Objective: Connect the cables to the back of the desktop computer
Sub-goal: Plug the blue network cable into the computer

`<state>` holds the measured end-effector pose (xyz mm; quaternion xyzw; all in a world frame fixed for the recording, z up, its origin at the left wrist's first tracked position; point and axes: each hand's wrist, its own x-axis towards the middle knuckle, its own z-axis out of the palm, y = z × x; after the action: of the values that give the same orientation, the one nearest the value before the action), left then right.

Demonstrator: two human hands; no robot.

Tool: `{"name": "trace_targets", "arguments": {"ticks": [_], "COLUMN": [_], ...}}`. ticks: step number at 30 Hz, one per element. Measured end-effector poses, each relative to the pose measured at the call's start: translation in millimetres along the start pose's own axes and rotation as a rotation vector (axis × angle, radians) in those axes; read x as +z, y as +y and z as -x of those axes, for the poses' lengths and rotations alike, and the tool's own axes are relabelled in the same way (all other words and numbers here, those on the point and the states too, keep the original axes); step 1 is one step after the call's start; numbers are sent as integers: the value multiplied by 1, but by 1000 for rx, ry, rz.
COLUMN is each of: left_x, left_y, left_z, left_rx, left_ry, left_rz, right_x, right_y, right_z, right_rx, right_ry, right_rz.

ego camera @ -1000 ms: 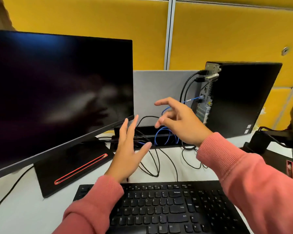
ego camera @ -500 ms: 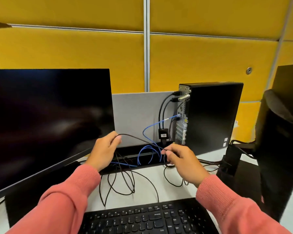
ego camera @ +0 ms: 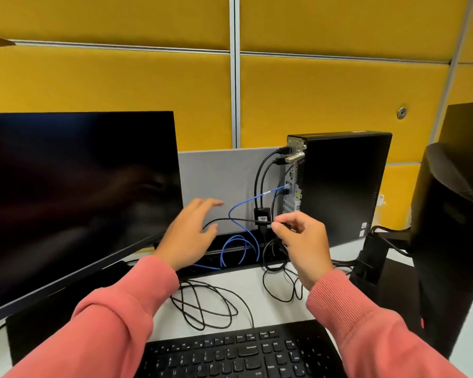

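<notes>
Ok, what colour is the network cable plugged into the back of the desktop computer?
Blue: the network cable runs into the desktop computer, clearest in the head view.

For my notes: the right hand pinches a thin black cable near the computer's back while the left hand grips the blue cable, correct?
Not quite. The head view shows the left hand open, gripping nothing; the blue cable hangs untouched. The right hand does pinch the black cable near the computer.

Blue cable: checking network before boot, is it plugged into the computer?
Plugged in: the blue cable ends in a port on the desktop computer's back panel.
</notes>
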<state>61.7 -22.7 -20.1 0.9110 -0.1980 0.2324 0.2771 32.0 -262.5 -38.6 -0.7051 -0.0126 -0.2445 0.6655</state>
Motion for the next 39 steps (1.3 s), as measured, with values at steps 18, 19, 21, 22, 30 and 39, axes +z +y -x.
{"name": "trace_targets", "arguments": {"ticks": [18,19,21,22,30,39], "left_x": [14,16,19,20,20,15], "left_y": [78,79,79,78,68,63], "left_z": [26,28,32,34,46,48], "left_rx": [-12,-31,-65,-83,-124,-89], "left_ry": [84,73,81,84,60,89], "left_rz": [609,681,792,831,932,892], "right_x": [-7,-8,-7,-7,-1,7], "right_y": [-60,-59,-56,-53,-47,-46], "right_z": [19,22,29,31,40,45], "right_rx": [-201,-214,-213,-203,-159,-167], "right_ry": [-239,-276,-340,-358,-301,-280], "right_rz": [-131,-101,-69,-77,-212,-197]}}
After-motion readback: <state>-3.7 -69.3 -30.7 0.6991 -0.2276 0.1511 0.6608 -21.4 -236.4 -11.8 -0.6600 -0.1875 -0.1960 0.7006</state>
